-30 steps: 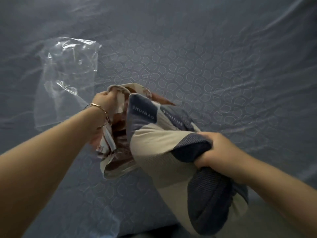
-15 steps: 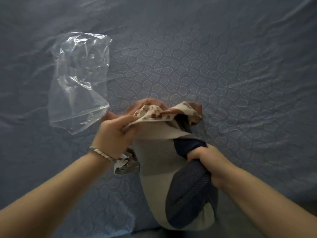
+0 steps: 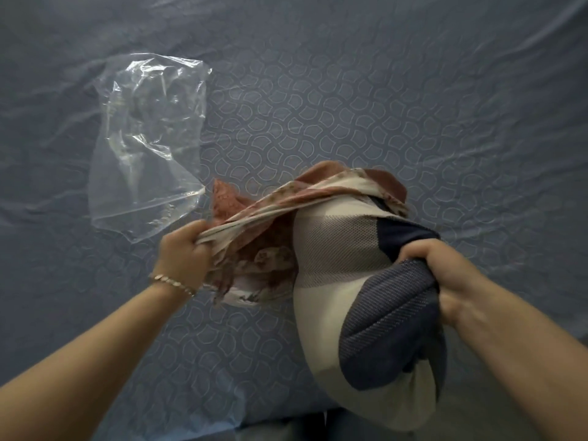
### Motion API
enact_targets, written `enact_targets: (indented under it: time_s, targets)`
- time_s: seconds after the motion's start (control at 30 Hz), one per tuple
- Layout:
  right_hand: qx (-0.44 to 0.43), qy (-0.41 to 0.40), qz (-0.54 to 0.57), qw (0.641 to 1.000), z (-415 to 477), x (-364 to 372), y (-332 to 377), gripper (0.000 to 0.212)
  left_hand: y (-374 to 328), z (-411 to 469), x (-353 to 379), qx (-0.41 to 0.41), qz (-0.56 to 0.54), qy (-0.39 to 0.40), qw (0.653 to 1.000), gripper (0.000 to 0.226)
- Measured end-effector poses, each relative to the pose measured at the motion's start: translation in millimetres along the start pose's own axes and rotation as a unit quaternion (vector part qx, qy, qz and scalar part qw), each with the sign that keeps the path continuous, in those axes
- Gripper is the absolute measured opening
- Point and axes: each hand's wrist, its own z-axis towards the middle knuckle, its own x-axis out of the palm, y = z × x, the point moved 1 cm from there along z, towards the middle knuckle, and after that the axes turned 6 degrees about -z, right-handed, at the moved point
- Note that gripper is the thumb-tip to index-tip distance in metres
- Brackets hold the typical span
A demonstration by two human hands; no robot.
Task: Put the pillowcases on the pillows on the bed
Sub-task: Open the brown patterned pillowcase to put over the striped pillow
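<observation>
A cream and navy pillow (image 3: 350, 281) stands on end on the blue bed (image 3: 413, 106). Its far end sits inside a brown and cream patterned pillowcase (image 3: 261, 214). My left hand (image 3: 184, 253), with a bracelet at the wrist, grips the bunched rim of the pillowcase and stretches it out to the left. My right hand (image 3: 445, 275) grips a fold of the pillow's navy part on its right side. The pillow's top is hidden under the cloth.
A clear plastic bag (image 3: 146, 138) lies flat on the bed, just beyond and left of my left hand. The quilted blue bedspread fills the view. The bed's near edge (image 3: 286, 421) runs along the bottom.
My left hand has pulled the pillowcase rim over the pillow's far end and out to the left. My right hand kept its grip while the pillow shifted right.
</observation>
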Motion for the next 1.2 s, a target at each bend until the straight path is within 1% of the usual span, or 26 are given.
enact_targets:
  time_s: [0.07,0.1,0.13,0.17,0.2,0.23,0.27,0.3,0.33,0.37,0.4,0.43,0.5,0.6,0.67,0.7,0.73,0.77,0.8,0.87,0.93,1.0,1.07,1.1,1.17,1.2]
  targets:
    - [-0.003,0.002,0.015,1.0,-1,-4,7,0.029,32,-15,-13,-0.093,0.067,-0.024,0.993,0.025]
    - [-0.007,-0.002,0.019,1.0,0,-4,10,0.028,45,-24,-17,-0.152,0.113,0.026,0.982,0.028]
    - [-0.016,-0.009,0.015,1.0,1,-3,10,0.026,54,-37,-13,-0.219,0.17,0.129,0.952,0.024]
    - [-0.031,-0.019,-0.001,0.999,3,0,7,0.022,55,-51,-3,-0.267,0.234,0.27,0.895,0.016]
    - [-0.055,-0.032,-0.028,0.998,5,3,3,0.018,53,-65,10,-0.275,0.281,0.411,0.822,0.008]
    - [-0.085,-0.048,-0.061,0.993,6,8,-1,0.016,49,-74,24,-0.258,0.3,0.499,0.771,0.015]
    - [-0.119,-0.06,-0.089,0.987,7,11,-6,0.02,44,-78,38,-0.231,0.301,0.524,0.762,0.035]
    - [-0.147,-0.063,-0.111,0.981,6,14,-11,0.024,32,-74,47,-0.201,0.264,0.508,0.795,0.056]
    - [-0.167,-0.056,-0.134,0.975,7,16,-17,0.025,19,-63,53,-0.183,0.189,0.431,0.863,0.071]
    - [-0.179,-0.05,-0.155,0.97,7,16,-22,0.025,7,-48,56,-0.151,0.105,0.326,0.927,0.076]
    - [-0.189,-0.044,-0.174,0.966,9,16,-26,0.024,-10,-32,58,-0.094,0.039,0.221,0.97,0.072]
    - [-0.197,-0.04,-0.193,0.961,11,15,-28,0.025,-28,-18,59,-0.033,0.016,0.154,0.987,0.064]
    - [-0.211,-0.034,-0.229,0.95,16,17,-32,0.028,-58,5,66,0.034,0.039,0.126,0.991,0.05]
    - [-0.217,-0.04,-0.237,0.946,20,22,-30,0.025,-70,15,73,0.089,0.084,0.104,0.987,0.05]
    - [-0.217,-0.05,-0.236,0.946,22,23,-29,0.032,-71,14,74,0.187,0.118,0.097,0.97,0.055]
    - [-0.216,-0.049,-0.238,0.946,22,22,-30,0.036,-68,16,76,0.232,0.157,0.094,0.955,0.05]
    - [-0.214,-0.047,-0.238,0.946,23,21,-30,0.035,-68,20,78,0.233,0.192,0.112,0.947,0.044]
    - [-0.213,-0.043,-0.241,0.946,24,19,-31,0.028,-67,27,81,0.2,0.215,0.14,0.946,0.039]
    - [-0.214,-0.04,-0.248,0.944,24,17,-32,0.02,-66,34,82,0.156,0.193,0.147,0.957,0.035]
    - [-0.219,-0.037,-0.267,0.938,27,12,-34,0.019,-63,54,81,0.025,0.104,0.102,0.989,0.032]
    - [-0.22,-0.032,-0.289,0.931,30,10,-35,0.023,-60,72,78,-0.097,0.019,0.041,0.994,0.025]
    - [-0.218,-0.025,-0.308,0.926,33,11,-36,0.022,-57,82,74,-0.132,-0.066,0.047,0.988,0.017]
    - [-0.22,-0.023,-0.327,0.919,36,13,-37,0.023,-59,77,68,-0.076,-0.077,0.122,0.987,0.032]
    - [-0.222,-0.021,-0.335,0.915,37,13,-36,0.025,-59,75,64,-0.013,-0.025,0.15,0.988,0.039]
    - [-0.224,-0.018,-0.346,0.911,41,12,-36,0.029,-58,72,61,0.154,0.114,0.147,0.971,0.037]
    - [-0.225,-0.016,-0.35,0.909,42,11,-35,0.03,-60,71,60,0.204,0.165,0.124,0.957,0.03]
